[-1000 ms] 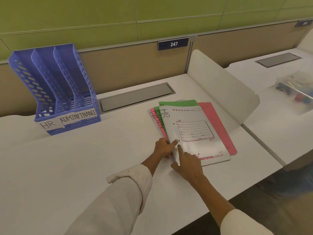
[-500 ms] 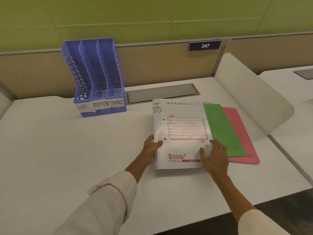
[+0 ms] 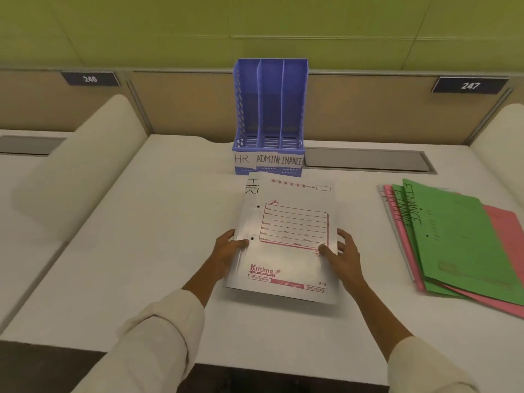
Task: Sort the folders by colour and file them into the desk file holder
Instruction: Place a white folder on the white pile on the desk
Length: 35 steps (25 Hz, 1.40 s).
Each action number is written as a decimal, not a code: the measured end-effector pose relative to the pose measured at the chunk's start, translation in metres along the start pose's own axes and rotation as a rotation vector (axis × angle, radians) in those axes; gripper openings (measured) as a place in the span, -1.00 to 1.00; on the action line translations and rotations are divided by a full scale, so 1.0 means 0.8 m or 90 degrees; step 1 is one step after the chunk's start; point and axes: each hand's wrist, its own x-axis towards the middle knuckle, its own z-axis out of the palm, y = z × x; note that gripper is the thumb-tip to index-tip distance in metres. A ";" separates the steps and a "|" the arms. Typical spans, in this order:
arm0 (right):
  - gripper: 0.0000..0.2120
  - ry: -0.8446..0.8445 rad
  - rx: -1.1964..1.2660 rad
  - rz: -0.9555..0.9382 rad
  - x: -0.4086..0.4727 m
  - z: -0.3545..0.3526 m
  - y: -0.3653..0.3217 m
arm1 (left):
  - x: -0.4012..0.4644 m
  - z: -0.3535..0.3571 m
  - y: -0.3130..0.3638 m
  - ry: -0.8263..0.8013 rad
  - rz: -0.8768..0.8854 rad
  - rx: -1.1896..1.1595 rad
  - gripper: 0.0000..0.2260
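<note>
White folder [image 3: 289, 239] held just above the white desk [image 3: 158, 251], in front of the blue file holder [image 3: 269, 117], long axis running from near edge to far edge, far end close to the holder's labels and tilted slightly left. Marked "HR" by hand at the far left corner, spine with two punch holes along the left side, printed red form box at the middle, "Krishna" logo toward the near end. Gripped on the left edge by the left hand [image 3: 228, 248], thumb on top near the lower punch hole, other fingers hidden beneath. Gripped on the right edge by the right hand [image 3: 341, 255], thumb pressed on the cover, fingers curled round the edge. Both wrists in pale sleeves. To the right, well apart, a fanned stack of green and pink folders [image 3: 459, 245] flat on the desk, top green one lettered "FINANCE", long axes also near to far and angled a little. Holder upright against the tan partition [image 3: 368, 109], three slots labelled "HR", "ADMIN", "FINANCE" from left to right, no folder visible in any. Grey cable tray lid [image 3: 365, 161] set into the desk right of the holder. Number plates "246" [image 3: 90, 78] and "247" [image 3: 470, 85] on the partition, green wall [image 3: 255, 26] above, curved white dividers at either side.
</note>
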 end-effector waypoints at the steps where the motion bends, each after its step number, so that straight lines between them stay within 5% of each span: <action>1: -0.43 -0.014 0.012 0.006 -0.005 0.028 -0.002 | -0.002 -0.028 -0.004 0.019 0.005 -0.003 -0.71; 8: -0.40 -0.084 0.016 -0.005 -0.038 0.196 -0.021 | -0.006 -0.192 -0.018 0.155 0.108 0.094 -0.79; 17: -0.32 -0.211 -0.018 -0.027 -0.071 0.414 -0.075 | -0.009 -0.398 -0.010 0.377 0.141 0.336 -0.59; 21: -0.31 -0.230 -0.042 -0.027 -0.091 0.489 -0.089 | 0.004 -0.473 -0.007 0.370 0.124 0.423 -0.45; 26: -0.31 -0.219 -0.083 -0.024 -0.111 0.546 -0.103 | 0.011 -0.520 -0.014 0.367 0.127 0.588 -0.55; 30: -0.40 -0.181 -0.219 -0.093 -0.121 0.559 -0.109 | 0.009 -0.510 -0.024 0.416 0.119 0.713 -0.56; 35: -0.24 -0.227 -0.540 -0.304 -0.125 0.561 -0.100 | 0.011 -0.506 -0.037 0.424 0.128 0.744 -0.54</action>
